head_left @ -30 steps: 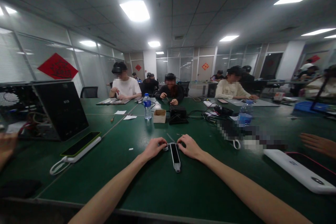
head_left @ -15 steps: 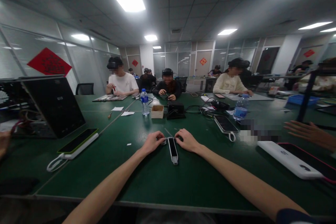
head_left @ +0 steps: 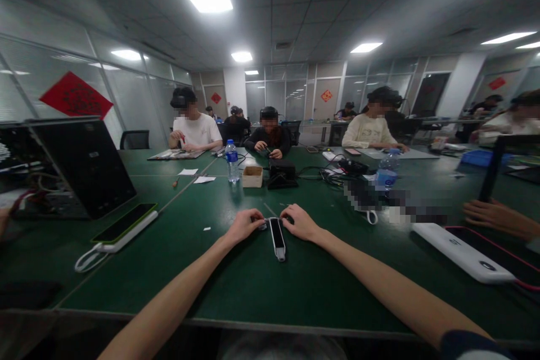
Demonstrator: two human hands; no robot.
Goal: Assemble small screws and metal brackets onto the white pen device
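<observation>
A slim white pen-shaped device [head_left: 277, 239] with a long dark screen lies on the green table [head_left: 236, 287], its narrow tip toward me. My left hand [head_left: 245, 224] rests on the table left of its far end, fingers curled together. Under those fingertips is a small shiny greyish piece [head_left: 263, 225], too small to name. On the other side, my right hand [head_left: 300, 222] has its fingers bent inward, pinched near the device's upper right corner. What the right fingertips hold, if anything, is hidden. A thin pale strip [head_left: 269, 209] lies just beyond the device.
Ahead stand a small cardboard box [head_left: 252, 176], a water bottle [head_left: 232, 161] and a black stand [head_left: 282, 173]. To the left are a phone with a white power bank [head_left: 130, 236] and an opened computer case [head_left: 84, 166]. A co-worker's hand [head_left: 498, 218] is at right, behind another white power bank [head_left: 462, 253].
My hands and the pen-shaped device hold nearly the same places; the whole view has shifted slightly. At right, the co-worker's hand has closed around a dark upright bar.
</observation>
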